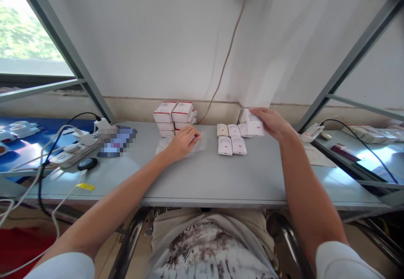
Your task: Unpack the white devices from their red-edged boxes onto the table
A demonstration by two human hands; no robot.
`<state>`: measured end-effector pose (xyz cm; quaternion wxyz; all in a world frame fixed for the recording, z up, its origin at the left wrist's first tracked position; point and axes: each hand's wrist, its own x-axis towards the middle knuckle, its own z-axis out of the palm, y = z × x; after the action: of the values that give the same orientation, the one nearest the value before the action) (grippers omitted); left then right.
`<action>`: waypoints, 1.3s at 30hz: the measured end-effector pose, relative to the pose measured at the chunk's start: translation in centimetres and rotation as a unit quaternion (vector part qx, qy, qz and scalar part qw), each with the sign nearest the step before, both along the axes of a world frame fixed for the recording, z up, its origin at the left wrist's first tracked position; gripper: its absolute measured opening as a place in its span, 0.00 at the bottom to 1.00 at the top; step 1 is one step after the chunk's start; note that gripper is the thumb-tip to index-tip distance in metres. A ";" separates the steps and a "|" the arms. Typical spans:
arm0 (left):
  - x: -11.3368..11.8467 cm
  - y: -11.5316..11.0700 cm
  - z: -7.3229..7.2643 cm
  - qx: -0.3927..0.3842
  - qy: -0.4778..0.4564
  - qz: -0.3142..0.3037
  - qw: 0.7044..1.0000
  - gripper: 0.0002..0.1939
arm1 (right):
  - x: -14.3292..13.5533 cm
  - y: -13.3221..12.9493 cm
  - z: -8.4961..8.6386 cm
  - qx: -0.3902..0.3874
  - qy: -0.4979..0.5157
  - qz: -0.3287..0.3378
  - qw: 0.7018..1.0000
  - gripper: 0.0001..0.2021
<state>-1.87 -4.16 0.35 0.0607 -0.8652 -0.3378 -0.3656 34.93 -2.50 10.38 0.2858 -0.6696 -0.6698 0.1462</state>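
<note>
My left hand [184, 142] is over crumpled clear plastic bags [200, 141] in front of the stacked boxes. Its fingers are curled together, and whatever is between them is hidden. At the back right, my right hand [274, 122] grips a white plastic sensor housing [255, 125] with a small red mark, holding it by its right side. Just left of that and partly behind it, several similar white sensor housings [225, 145] lie in two rows on the grey table [214, 178]. White boxes with red edges [166, 112] are stacked near the wall, behind my left hand.
At left lie a phone [116, 141], partly blurred, a power strip [71, 152] with plugs and cables, and a round black object [87, 164] with a white cable. Metal frame posts [91, 94] rise on both sides. A paper sheet [318, 157] lies right of my right arm.
</note>
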 end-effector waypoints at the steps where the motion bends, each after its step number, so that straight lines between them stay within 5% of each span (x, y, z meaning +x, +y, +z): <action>1: 0.2 0.0 -0.2 0.000 0.001 -0.005 1.000 0.14 | -1.5 -0.1 -0.1 -0.005 0.123 0.056 0.991 0.23; 3: 0.4 -0.1 -0.5 0.005 -0.004 -0.010 1.000 0.13 | -4.4 -0.1 -0.8 -0.052 0.297 0.130 0.945 0.20; 6: 0.5 -0.2 -0.5 0.023 -0.028 0.008 0.999 0.12 | -8.0 0.2 -2.2 -0.090 0.389 0.149 0.905 0.20; 11: 0.4 -0.2 -0.2 0.069 -0.074 0.041 0.994 0.10 | -11.2 0.6 -4.2 -0.050 0.411 0.074 0.907 0.25; 16: 0.6 -0.3 -0.1 0.080 -0.080 0.048 0.992 0.10 | -12.4 0.3 -5.7 0.041 0.362 0.102 0.926 0.28; 23: 0.8 -0.6 0.0 0.069 -0.056 0.054 0.995 0.10 | -13.8 -1.0 -7.8 0.108 0.347 0.054 0.930 0.28; 39: 0.9 -0.7 -0.1 0.059 -0.064 0.056 0.995 0.11 | -14.3 -1.9 -8.4 0.103 0.344 0.078 0.930 0.30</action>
<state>-0.97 -4.85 0.21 0.1106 -0.8146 -0.3666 -0.4356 20.66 -4.43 2.00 0.5539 -0.4904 -0.5923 0.3193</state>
